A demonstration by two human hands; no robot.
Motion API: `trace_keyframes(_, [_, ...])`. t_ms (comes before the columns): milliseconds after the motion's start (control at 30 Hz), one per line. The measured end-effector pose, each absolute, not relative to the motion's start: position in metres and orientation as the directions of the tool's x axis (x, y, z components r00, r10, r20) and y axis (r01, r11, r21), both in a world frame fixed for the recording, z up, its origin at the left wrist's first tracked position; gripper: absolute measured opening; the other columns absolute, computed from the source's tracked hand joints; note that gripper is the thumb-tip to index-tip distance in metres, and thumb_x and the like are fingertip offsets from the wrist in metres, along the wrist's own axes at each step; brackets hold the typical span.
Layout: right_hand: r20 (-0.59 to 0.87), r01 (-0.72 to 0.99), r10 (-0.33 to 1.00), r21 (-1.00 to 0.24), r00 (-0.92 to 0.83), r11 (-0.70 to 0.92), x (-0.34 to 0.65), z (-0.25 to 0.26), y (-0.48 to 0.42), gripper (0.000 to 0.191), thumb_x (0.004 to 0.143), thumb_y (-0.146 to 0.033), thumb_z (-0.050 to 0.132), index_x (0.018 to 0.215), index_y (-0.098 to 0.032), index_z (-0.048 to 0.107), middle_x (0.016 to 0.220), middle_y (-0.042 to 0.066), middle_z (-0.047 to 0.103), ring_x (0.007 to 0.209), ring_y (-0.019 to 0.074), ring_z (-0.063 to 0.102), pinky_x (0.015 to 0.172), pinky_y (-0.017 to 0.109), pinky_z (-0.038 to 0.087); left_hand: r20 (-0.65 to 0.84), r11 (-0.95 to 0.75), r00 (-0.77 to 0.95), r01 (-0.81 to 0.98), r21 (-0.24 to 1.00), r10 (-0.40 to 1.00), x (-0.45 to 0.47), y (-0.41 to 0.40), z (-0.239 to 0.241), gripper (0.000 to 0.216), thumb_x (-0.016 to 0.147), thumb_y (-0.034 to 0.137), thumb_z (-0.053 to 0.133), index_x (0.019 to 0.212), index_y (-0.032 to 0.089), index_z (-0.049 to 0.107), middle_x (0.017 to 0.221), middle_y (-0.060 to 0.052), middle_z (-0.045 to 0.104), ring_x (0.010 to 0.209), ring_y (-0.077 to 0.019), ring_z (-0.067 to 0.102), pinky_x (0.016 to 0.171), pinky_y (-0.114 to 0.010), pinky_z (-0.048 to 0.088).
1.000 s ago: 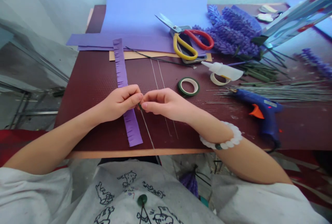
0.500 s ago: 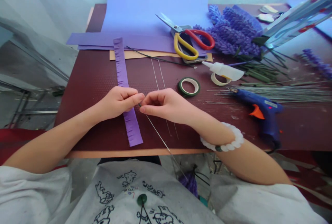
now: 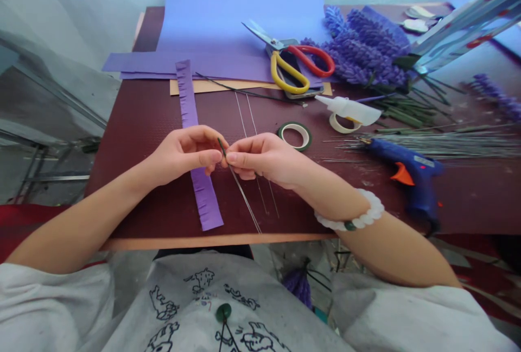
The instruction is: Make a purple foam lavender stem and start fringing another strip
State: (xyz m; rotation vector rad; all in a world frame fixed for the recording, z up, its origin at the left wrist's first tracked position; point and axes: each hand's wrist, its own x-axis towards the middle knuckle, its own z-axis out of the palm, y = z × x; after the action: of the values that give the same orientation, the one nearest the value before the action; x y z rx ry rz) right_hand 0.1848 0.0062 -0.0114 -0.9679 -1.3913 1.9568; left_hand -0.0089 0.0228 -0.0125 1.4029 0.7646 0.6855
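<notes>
My left hand (image 3: pixel 185 154) and my right hand (image 3: pixel 260 159) meet above the dark red table (image 3: pixel 142 124), both pinching the top of a thin wire (image 3: pixel 243 195) whose tip is dark green. The wire slants down toward the table's near edge. Under my left hand lies a long fringed purple paper strip (image 3: pixel 191 124). A white bead bracelet (image 3: pixel 354 219) circles my right wrist.
A green tape roll (image 3: pixel 295 136) lies just beyond my right hand. Farther right are a blue glue gun (image 3: pixel 407 170), a white glue bottle (image 3: pixel 350 110), a bundle of wires (image 3: pixel 448 143), red-and-yellow scissors (image 3: pixel 295 64), purple paper flowers (image 3: pixel 362 50) and purple sheets (image 3: pixel 228 26).
Both hands have lifted slightly away from me, and the wire's lower end has swung, now ending over the table's near edge.
</notes>
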Motion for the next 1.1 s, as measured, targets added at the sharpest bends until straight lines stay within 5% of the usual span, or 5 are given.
trace_keyframes(400, [-0.235, 0.146, 0.792, -0.972, -0.563, -0.184, 0.1887, -0.0055, 0.0067, 0.019, 0.071, -0.03, 0.06, 0.076, -0.013, 0.066, 0.063, -0.002, 0.059, 0.052, 0.0051, 0.043, 0.049, 0.022, 0.031, -0.207, 0.279, 0.527, -0.06, 0.958, 0.824, -0.0042, 0.0199, -0.0111, 0.026, 0.062, 0.031, 0.082, 0.069, 0.013, 0.064, 0.062, 0.001, 0.062, 0.054, -0.0076, 0.057, 0.052, -0.02, 0.045])
trace_keyframes(833, [-0.143, 0.218, 0.857, -0.975, -0.494, -0.036, 0.1868, -0.0065, 0.0062, 0.013, 0.07, -0.026, 0.056, 0.069, -0.014, 0.06, 0.056, -0.006, 0.049, 0.052, 0.005, 0.038, 0.049, 0.022, 0.027, -0.192, 0.143, 0.549, 0.131, 0.981, 0.814, -0.0093, 0.0226, -0.0115, 0.03, 0.073, 0.039, 0.073, 0.071, 0.014, 0.057, 0.059, 0.002, 0.059, 0.053, -0.0081, 0.056, 0.052, -0.02, 0.044])
trace_keyframes(1100, [0.028, 0.228, 0.893, -0.963, -0.45, 0.146, 0.1821, -0.0061, -0.0018, 0.008, 0.072, -0.021, 0.057, 0.07, -0.014, 0.061, 0.061, -0.003, 0.057, 0.055, 0.0057, 0.043, 0.053, 0.022, 0.032, -0.151, 0.052, 0.506, 0.204, 0.978, 0.849, -0.0068, 0.0201, -0.0078, 0.027, 0.076, 0.034, 0.069, 0.07, 0.016, 0.051, 0.055, 0.004, 0.054, 0.049, -0.0077, 0.053, 0.05, -0.02, 0.042])
